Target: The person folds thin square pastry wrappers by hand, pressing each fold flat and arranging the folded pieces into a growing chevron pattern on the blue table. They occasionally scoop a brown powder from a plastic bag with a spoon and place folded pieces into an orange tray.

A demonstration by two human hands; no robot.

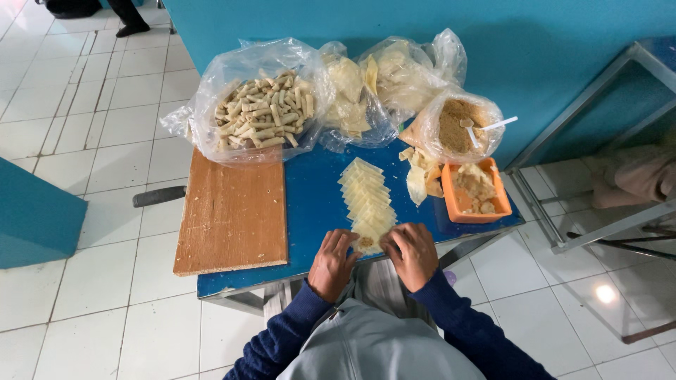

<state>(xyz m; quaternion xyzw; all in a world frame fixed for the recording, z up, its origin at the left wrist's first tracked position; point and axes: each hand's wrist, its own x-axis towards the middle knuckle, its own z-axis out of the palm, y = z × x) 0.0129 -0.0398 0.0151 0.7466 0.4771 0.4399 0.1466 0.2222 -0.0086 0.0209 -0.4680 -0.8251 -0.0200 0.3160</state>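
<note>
A row of thin pale dough wrappers [367, 197] lies overlapped on the blue table [313, 204]. At its near end one wrapper [367, 243] carries a small dab of brown filling. My left hand [332, 264] and my right hand [412, 255] rest on either side of that wrapper, fingertips pinching its edges. An orange tub [456, 203] with filling sits to the right. A clear bag of brown crumbs [459, 127] with a white spoon [501, 124] stands behind it.
A wooden board [232, 214] lies on the table's left part. At the back stand a clear bag of rolled pieces [259, 111] and bags of pale wrappers [384, 81]. A metal frame [563, 204] stands right, a teal wall behind, white tiled floor around.
</note>
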